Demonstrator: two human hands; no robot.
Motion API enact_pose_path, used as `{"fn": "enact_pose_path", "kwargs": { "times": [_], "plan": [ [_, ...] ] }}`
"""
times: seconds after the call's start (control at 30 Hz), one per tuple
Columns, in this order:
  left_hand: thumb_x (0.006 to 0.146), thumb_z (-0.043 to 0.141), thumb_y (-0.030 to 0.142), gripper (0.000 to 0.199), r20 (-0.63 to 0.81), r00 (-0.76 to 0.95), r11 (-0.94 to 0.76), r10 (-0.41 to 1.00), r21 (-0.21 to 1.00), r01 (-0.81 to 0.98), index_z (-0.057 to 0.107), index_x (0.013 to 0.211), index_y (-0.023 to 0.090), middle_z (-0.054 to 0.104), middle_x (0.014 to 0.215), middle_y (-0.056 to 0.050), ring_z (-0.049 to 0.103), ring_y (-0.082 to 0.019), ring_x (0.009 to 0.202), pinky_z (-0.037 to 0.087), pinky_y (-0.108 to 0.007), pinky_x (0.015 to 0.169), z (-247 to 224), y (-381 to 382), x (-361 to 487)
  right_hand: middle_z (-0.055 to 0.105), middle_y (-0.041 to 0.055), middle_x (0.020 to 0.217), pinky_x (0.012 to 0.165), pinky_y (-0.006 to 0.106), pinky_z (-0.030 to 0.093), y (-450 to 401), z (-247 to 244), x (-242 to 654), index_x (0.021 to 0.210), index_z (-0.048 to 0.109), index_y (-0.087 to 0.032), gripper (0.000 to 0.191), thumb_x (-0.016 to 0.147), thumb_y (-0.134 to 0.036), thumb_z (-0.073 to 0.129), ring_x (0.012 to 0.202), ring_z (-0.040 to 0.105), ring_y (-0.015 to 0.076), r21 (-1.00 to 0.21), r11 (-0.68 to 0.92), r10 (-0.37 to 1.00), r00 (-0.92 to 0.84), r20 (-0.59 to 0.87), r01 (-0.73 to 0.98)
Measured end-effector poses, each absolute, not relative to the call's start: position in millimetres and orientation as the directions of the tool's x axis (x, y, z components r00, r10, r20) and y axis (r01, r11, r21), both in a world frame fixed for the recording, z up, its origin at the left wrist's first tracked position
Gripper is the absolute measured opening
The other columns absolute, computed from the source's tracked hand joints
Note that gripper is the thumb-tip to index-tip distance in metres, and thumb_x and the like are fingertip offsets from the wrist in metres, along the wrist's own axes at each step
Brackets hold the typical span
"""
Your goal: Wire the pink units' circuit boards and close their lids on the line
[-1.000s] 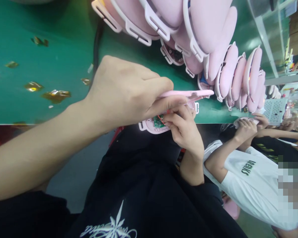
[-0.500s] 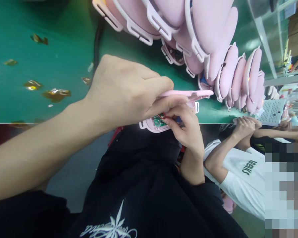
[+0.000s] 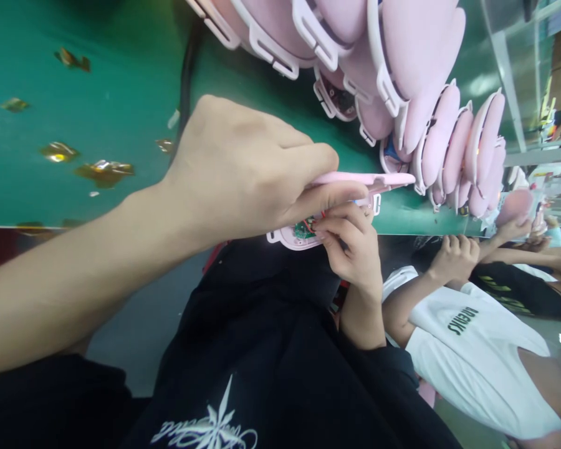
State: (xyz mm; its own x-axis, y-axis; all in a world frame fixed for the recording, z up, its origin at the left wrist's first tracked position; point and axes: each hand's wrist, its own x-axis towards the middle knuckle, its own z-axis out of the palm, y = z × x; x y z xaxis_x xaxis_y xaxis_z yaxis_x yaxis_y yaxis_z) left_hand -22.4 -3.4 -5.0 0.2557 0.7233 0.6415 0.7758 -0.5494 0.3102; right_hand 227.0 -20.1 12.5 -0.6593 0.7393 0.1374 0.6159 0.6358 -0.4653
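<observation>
My left hand is closed on a pink plastic cover, pinched edge-on between thumb and bent fingers. Beneath it, a pale pink shell with slotted side lugs lies at the table's edge, partly covered by my hands. Inside the shell shows a green circuit board with thin red wires. My right hand reaches over the shell, its thumb and fingertips pinched together at a red wire beside the board. The rest of the shell's inside is hidden.
Several pink padded shells are piled on the green table, with more in a row to the right. Scraps of amber film and a black cable lie to the left. A co-worker in a white shirt sits at right.
My hands, the cover and the shell appear slightly further right, as the view shifts a little. My right fingers remain at the red wire. The co-worker's hand beside me has shifted.
</observation>
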Motion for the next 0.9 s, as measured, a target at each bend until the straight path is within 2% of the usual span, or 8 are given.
{"fn": "enact_pose_path", "kwargs": {
  "times": [0.13, 0.27, 0.4, 0.63, 0.83, 0.9],
  "plan": [
    [0.115, 0.045, 0.057, 0.053, 0.636, 0.261, -0.549, 0.726, 0.308, 0.777, 0.075, 0.088, 0.022, 0.064, 0.064, 0.0, 0.062, -0.016, 0.062, 0.027, -0.032, 0.052, -6.0, -5.1, -24.2, 0.08, -0.0013, 0.103, 0.088, 0.041, 0.043, -19.5, 14.9, 228.0, 0.103, 0.071, -0.028, 0.017, 0.107, -0.016, 0.06, 0.096, 0.074, 0.0191, -0.489, 0.636, 0.733, -0.666, 0.141, 0.597],
    [0.115, 0.043, 0.059, 0.058, 0.613, 0.265, -0.538, 0.744, 0.315, 0.782, 0.077, 0.086, 0.022, 0.062, 0.061, 0.0, 0.059, -0.017, 0.056, 0.025, -0.033, 0.048, -3.2, -5.1, -23.0, 0.081, -0.0027, 0.098, 0.09, 0.04, 0.044, -19.2, 17.3, 226.9, 0.101, 0.071, -0.028, 0.018, 0.108, -0.017, 0.058, 0.091, 0.075, 0.0183, -0.44, 0.631, 0.744, -0.659, 0.112, 0.639],
    [0.116, 0.041, 0.057, 0.059, 0.594, 0.265, -0.524, 0.76, 0.319, 0.79, 0.075, 0.083, 0.022, 0.059, 0.059, 0.001, 0.059, -0.016, 0.055, 0.024, -0.032, 0.049, 1.1, -3.8, -21.9, 0.082, -0.0018, 0.108, 0.094, 0.041, 0.043, -19.8, 17.6, 225.6, 0.106, 0.075, -0.031, 0.023, 0.109, -0.016, 0.058, 0.099, 0.075, 0.0192, -0.392, 0.635, 0.748, -0.657, 0.095, 0.666],
    [0.114, 0.048, 0.052, 0.048, 0.687, 0.255, -0.577, 0.68, 0.288, 0.764, 0.073, 0.09, 0.019, 0.059, 0.063, 0.0, 0.059, -0.016, 0.06, 0.023, -0.032, 0.054, -8.3, -4.9, -24.0, 0.079, 0.0004, 0.11, 0.095, 0.041, 0.048, -17.2, 21.1, 220.1, 0.104, 0.08, -0.029, 0.02, 0.107, -0.016, 0.064, 0.107, 0.074, 0.02, -0.48, 0.555, 0.785, -0.619, 0.032, 0.679],
    [0.115, 0.041, 0.062, 0.057, 0.528, 0.275, -0.51, 0.803, 0.372, 0.775, 0.077, 0.094, 0.024, 0.057, 0.066, 0.0, 0.055, -0.016, 0.065, 0.024, -0.036, 0.062, -6.2, -5.5, -24.0, 0.079, 0.0012, 0.107, 0.091, 0.039, 0.054, -10.8, 30.3, 215.9, 0.103, 0.083, -0.028, 0.02, 0.106, -0.017, 0.066, 0.102, 0.075, 0.0201, -0.512, 0.512, 0.785, -0.618, -0.046, 0.689],
    [0.115, 0.04, 0.064, 0.059, 0.517, 0.275, -0.509, 0.811, 0.391, 0.767, 0.076, 0.091, 0.024, 0.055, 0.065, -0.001, 0.052, -0.017, 0.065, 0.024, -0.037, 0.064, -4.9, -4.9, -23.7, 0.08, 0.0004, 0.106, 0.089, 0.038, 0.055, -8.7, 31.5, 214.2, 0.101, 0.083, -0.028, 0.019, 0.104, -0.017, 0.068, 0.1, 0.075, 0.0199, -0.51, 0.514, 0.783, -0.62, -0.049, 0.69]
  ]
}}
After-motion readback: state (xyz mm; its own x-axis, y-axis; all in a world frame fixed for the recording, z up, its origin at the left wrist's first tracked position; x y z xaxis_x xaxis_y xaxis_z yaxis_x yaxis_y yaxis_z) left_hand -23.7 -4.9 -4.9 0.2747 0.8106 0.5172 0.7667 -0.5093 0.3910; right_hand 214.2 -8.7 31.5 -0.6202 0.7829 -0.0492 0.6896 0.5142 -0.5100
